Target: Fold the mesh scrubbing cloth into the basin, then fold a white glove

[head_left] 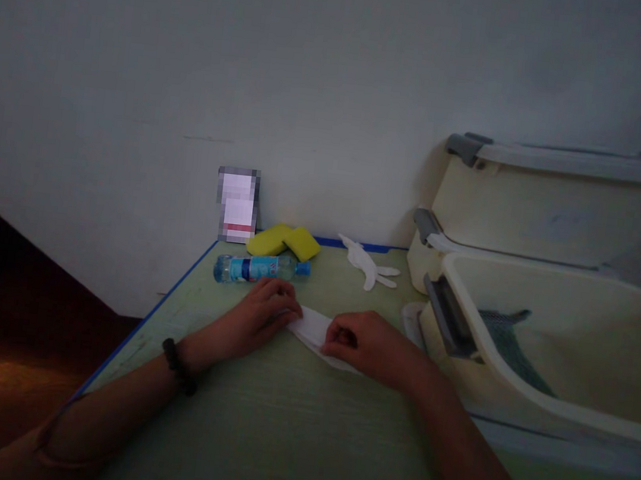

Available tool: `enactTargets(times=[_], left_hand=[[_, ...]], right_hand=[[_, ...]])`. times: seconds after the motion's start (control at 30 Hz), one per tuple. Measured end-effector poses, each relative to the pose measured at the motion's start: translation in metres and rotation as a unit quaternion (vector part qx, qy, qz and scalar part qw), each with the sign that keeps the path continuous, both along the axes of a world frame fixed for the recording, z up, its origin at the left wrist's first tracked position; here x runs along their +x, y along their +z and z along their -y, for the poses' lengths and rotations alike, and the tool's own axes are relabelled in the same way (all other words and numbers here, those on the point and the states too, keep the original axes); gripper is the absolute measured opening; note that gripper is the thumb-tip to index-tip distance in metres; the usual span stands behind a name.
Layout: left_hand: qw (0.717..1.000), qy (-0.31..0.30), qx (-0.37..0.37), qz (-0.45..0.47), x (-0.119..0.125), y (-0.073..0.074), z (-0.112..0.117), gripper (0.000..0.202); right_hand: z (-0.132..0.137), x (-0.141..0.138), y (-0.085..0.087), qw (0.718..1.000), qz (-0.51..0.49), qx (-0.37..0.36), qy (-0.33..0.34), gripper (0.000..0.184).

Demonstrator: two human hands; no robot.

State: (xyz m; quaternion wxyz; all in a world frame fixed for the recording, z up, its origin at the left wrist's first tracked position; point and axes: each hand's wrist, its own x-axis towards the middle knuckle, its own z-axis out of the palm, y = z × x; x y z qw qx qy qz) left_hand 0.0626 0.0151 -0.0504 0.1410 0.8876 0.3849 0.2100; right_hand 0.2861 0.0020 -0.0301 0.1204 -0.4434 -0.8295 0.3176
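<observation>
A small white cloth (314, 327) lies on the pale green table (256, 416) between my hands. My left hand (259, 311) rests on its left end with fingers curled down and pressed on the fabric. Over the cloth's right end, my right hand (364, 341) has its fingers closed in a pinch on it. A dark band circles my left wrist.
A water bottle (260, 269) lies on its side behind my left hand. Yellow sponges (284, 241), a white glove (368, 266) and a small card (237, 205) sit by the wall. Cream plastic bins (557, 219) are stacked at the right; the nearest one (572, 350) holds dark fabric.
</observation>
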Motion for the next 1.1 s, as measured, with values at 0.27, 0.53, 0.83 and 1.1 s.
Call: enactTargets(times=[0.27, 0.53, 0.83, 1.1], left_hand=[[0.998, -0.030, -0.042, 0.030, 0.001, -0.001, 0.004, 0.026], [0.996, 0.054, -0.046, 0.053, -0.003, -0.010, -0.006, 0.020], [0.988, 0.125, -0.050, 0.074, -0.002, -0.011, -0.008, 0.024], [0.987, 0.108, -0.011, 0.117, -0.003, -0.015, -0.013, 0.018]], right_hand=[[-0.001, 0.000, -0.002, 0.988, -0.059, 0.141, -0.026, 0.008], [-0.001, 0.000, -0.004, 0.990, -0.085, 0.104, -0.027, 0.008], [-0.001, -0.004, -0.012, 0.989, -0.006, 0.148, 0.020, 0.010], [-0.001, -0.009, -0.006, 0.983, -0.022, 0.180, 0.044, 0.006]])
